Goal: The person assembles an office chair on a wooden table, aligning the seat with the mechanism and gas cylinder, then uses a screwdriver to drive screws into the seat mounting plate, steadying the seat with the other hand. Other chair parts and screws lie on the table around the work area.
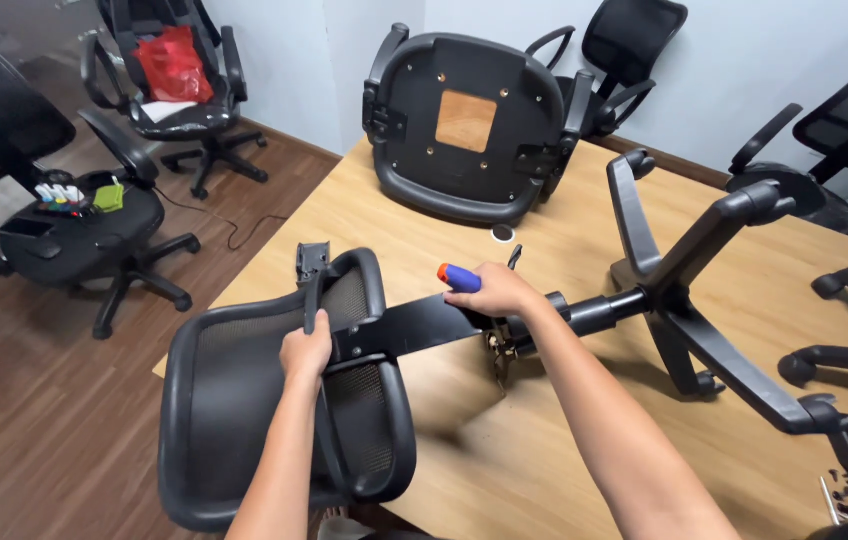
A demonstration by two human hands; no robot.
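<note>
Backrest half off the bench, held w/ both hands – slip risk.

Left hand (306, 352) has fingers clamped round the mesh backrest (244, 400) spine bracket; backrest overhangs the bench (564, 440) edge, so a loose grip could likely drop it to the floor. Right hand (492, 290), fingers wrapped on a blue/orange screwdriver (457, 275), presses at the base mechanism (584, 312); tip could skid. Both forearms reach fwd, wrists bent down.

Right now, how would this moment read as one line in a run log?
left hand: grips mesh chair back support | right hand: holds blue-orange screwdriver at black bracket | chair base: on wooden table
</note>
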